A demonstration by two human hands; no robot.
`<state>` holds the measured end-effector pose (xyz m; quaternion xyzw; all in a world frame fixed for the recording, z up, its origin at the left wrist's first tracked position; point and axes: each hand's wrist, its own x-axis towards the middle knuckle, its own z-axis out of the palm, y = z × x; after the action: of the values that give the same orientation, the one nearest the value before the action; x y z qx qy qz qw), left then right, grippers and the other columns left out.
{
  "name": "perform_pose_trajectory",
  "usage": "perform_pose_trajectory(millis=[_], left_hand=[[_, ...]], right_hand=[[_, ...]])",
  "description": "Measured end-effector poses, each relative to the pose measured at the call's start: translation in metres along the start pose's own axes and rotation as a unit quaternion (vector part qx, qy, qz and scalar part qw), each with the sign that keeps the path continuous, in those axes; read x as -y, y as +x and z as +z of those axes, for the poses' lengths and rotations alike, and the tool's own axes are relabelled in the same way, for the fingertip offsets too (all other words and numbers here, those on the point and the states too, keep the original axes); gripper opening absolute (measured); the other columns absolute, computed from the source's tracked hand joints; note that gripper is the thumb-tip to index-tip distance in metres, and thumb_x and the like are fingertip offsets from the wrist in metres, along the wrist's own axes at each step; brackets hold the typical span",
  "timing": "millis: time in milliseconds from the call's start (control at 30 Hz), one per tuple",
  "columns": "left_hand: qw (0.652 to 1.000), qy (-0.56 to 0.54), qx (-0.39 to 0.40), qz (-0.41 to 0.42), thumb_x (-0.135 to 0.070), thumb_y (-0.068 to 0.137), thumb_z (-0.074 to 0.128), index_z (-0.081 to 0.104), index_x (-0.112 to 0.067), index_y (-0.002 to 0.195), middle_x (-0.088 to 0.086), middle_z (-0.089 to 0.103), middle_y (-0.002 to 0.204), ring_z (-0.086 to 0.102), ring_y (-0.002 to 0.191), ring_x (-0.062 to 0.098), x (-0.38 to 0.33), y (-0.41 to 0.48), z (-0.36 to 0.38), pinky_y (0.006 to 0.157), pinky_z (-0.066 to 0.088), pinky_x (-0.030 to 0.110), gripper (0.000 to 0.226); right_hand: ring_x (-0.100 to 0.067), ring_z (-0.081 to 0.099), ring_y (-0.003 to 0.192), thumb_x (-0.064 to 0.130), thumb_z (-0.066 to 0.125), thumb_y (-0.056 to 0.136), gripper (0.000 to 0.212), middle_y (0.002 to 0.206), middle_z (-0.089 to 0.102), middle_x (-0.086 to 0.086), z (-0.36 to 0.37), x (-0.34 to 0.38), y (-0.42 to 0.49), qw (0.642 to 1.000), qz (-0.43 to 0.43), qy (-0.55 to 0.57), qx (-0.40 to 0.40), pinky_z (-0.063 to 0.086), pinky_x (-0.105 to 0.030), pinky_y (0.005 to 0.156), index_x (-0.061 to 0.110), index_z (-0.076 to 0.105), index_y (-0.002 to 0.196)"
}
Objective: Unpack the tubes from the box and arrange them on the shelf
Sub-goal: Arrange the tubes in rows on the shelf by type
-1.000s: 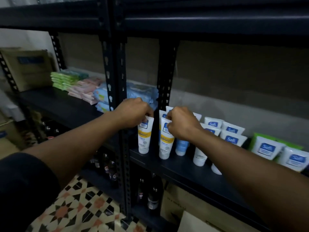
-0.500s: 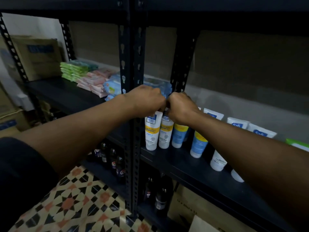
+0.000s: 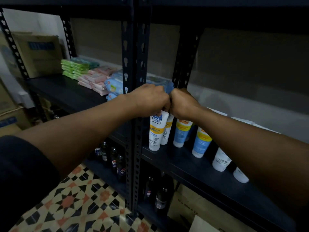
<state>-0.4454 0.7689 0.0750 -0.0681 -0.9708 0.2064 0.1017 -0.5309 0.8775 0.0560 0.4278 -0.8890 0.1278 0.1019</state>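
A white Vitamin C tube [image 3: 155, 131] stands cap down at the left end of the dark shelf [image 3: 192, 163]. My left hand [image 3: 148, 99] pinches its crimped top. A second white tube [image 3: 166, 131] stands right behind it, and my right hand [image 3: 182, 104] grips the top of that one. Both hands touch knuckle to knuckle above the tubes. To the right stand two blue tubes [image 3: 181, 133] with yellow bands, then more white tubes [image 3: 221, 160] partly hidden under my right forearm.
A black slotted upright [image 3: 133, 114] stands just left of the tubes. Stacked wipe packs [image 3: 93, 77] and a cardboard box [image 3: 38, 54] fill the left shelf. Dark soda bottles [image 3: 115, 163] stand on the lower shelf. Cardboard boxes [image 3: 189, 208] sit below right, over a patterned tile floor.
My hands have come together from about a tube's width apart. The two white tubes now stand close against each other at the shelf's left end. The view has shifted left and closer.
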Motion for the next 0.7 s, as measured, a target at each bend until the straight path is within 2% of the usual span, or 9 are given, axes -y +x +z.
perform_pose_trajectory(millis=[167,267,567,700], left_hand=[[1.0,-0.021,-0.008,0.009,-0.026,0.088,0.064,0.067,-0.029,0.113,0.0,0.067,0.103,0.063,0.094,0.021,0.0006,0.0,0.0002,0.065,0.035,0.03,0.025],[0.999,-0.032,-0.011,0.007,-0.026,0.087,0.065,0.068,-0.03,0.111,-0.002,0.068,0.102,0.063,0.094,0.02,0.0007,0.0009,0.0005,0.065,0.035,0.029,0.024],[0.999,-0.049,-0.002,0.0,-0.022,0.087,0.065,0.069,-0.03,0.108,-0.002,0.067,0.099,0.062,0.089,0.019,0.0017,0.0005,-0.0034,0.064,0.036,0.029,0.023],[0.999,-0.034,-0.004,0.002,-0.018,0.088,0.062,0.069,-0.026,0.111,0.0,0.068,0.102,0.063,0.09,0.02,0.0007,0.0007,-0.0026,0.064,0.039,0.03,0.026]], right_hand=[[-0.031,0.065,0.082,0.011,0.068,0.079,0.011,0.092,0.07,-0.018,0.0039,-0.0054,0.0052,1.0,-0.007,0.001,-0.006,0.054,-0.036,0.067,0.004,0.072,0.086],[-0.028,0.064,0.078,0.012,0.069,0.078,0.009,0.09,0.07,-0.017,0.0044,-0.0069,0.0058,1.0,-0.004,-0.004,-0.002,0.051,-0.033,0.064,0.005,0.071,0.083],[-0.029,0.064,0.08,0.014,0.066,0.082,0.014,0.09,0.069,-0.018,0.0023,-0.0067,0.0037,1.0,0.002,0.023,0.003,0.056,-0.041,0.072,0.002,0.072,0.087],[-0.028,0.065,0.083,0.009,0.064,0.08,0.012,0.093,0.07,-0.017,0.0036,-0.0066,0.0033,1.0,0.004,0.018,-0.001,0.057,-0.039,0.073,0.005,0.073,0.088]])
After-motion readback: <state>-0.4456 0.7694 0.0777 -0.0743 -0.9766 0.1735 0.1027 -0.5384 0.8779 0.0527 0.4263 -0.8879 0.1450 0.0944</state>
